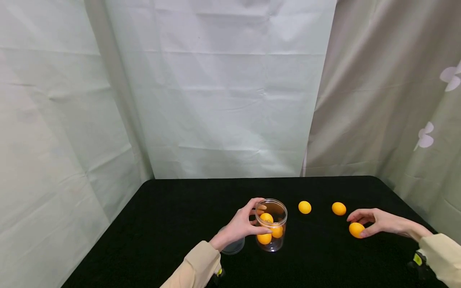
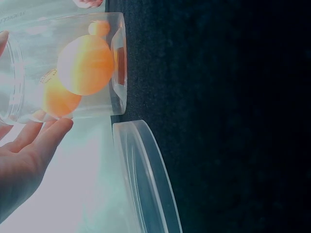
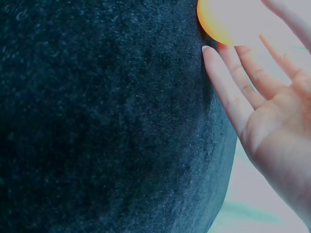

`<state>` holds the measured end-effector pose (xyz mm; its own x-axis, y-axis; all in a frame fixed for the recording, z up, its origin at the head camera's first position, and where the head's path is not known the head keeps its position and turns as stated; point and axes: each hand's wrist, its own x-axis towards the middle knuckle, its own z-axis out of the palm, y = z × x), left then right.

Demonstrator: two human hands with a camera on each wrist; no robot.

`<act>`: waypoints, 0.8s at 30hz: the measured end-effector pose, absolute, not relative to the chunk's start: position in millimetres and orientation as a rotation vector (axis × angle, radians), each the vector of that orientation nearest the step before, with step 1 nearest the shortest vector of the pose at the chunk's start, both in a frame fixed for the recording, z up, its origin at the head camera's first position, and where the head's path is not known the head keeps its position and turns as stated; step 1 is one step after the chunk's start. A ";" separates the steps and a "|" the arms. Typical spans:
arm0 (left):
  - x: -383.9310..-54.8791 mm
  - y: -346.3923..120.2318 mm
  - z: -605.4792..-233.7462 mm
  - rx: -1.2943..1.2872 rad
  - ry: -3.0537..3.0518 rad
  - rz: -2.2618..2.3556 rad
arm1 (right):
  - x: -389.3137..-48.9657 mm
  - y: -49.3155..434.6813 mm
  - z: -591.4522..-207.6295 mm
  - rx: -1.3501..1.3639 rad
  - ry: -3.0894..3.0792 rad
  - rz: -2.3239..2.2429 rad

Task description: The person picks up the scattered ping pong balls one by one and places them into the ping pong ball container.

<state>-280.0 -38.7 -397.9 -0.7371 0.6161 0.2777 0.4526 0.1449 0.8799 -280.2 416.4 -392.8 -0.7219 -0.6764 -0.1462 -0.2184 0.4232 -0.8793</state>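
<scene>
My left hand grips a clear round jar, thumb on its near side and fingers round the far side. The jar stands upright and uncapped, with three orange table tennis balls inside; printing shows on one in the left wrist view. Beside the jar, partly behind my left wrist, lies a clear round lid. Over at the right, my right hand spreads its thumb and fingers about another orange ball. In the right wrist view the fingers look long and extended, with their tips right by that ball.
Two more orange balls, one behind the jar to its right and another farther right, lie on the black-covered table. Pale curtains hang along the table's back and sides.
</scene>
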 end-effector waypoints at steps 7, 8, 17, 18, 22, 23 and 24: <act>-281.1 -38.9 -397.3 1.066 2.258 1.643 | -281.6 416.1 -395.9 -0.793 2.151 -1.277; -281.6 -39.0 -397.7 1.068 2.257 1.641 | -281.6 416.1 -396.7 -0.799 2.141 -1.283; -281.9 -38.7 -398.8 1.083 2.261 1.644 | -282.9 416.1 -399.3 -0.818 2.093 -1.303; -281.6 -38.7 -398.8 1.083 2.260 1.644 | -283.1 416.0 -399.2 -0.817 2.086 -1.307; -281.6 -38.8 -398.8 1.085 2.254 1.646 | -283.7 414.9 -398.4 -0.822 2.075 -1.314; -281.5 -38.9 -398.7 1.086 2.250 1.647 | -283.8 414.6 -398.2 -0.825 2.074 -1.314; -281.6 -38.9 -398.6 1.088 2.244 1.648 | -283.9 414.3 -398.0 -0.825 2.070 -1.316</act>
<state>-281.6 -38.9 -398.6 -0.7250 0.6269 0.2851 0.4597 0.1323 0.8782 -283.9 414.3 -398.0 -0.6627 -0.7392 -0.1203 -0.2049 0.3335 -0.9202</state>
